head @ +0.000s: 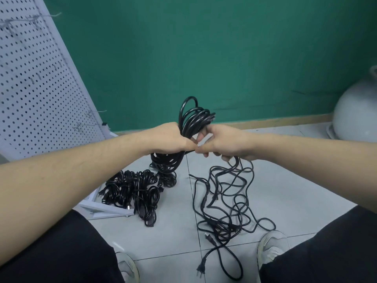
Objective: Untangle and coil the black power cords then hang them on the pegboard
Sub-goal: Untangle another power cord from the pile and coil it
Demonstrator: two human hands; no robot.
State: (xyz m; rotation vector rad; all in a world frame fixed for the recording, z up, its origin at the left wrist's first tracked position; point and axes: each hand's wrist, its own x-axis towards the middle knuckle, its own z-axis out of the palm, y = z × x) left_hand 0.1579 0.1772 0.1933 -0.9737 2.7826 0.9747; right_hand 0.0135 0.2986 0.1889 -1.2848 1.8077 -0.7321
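Left hand [169, 139] clenches the coil [191, 121]; right hand [222, 142], beside the coil, pinches loose cord [224, 193]. Best wrap each loop evenly.

the cords [222, 203] are black, loose ones and bundled ones [134, 188] alike. the pegboard [30, 78] is white, dotted with rows of dark holes. the wall [204, 48] is green, the floor tiles [175, 231] pale grey with dark seams. trousers [61, 252] black, shoes [272, 245] whitish grey.
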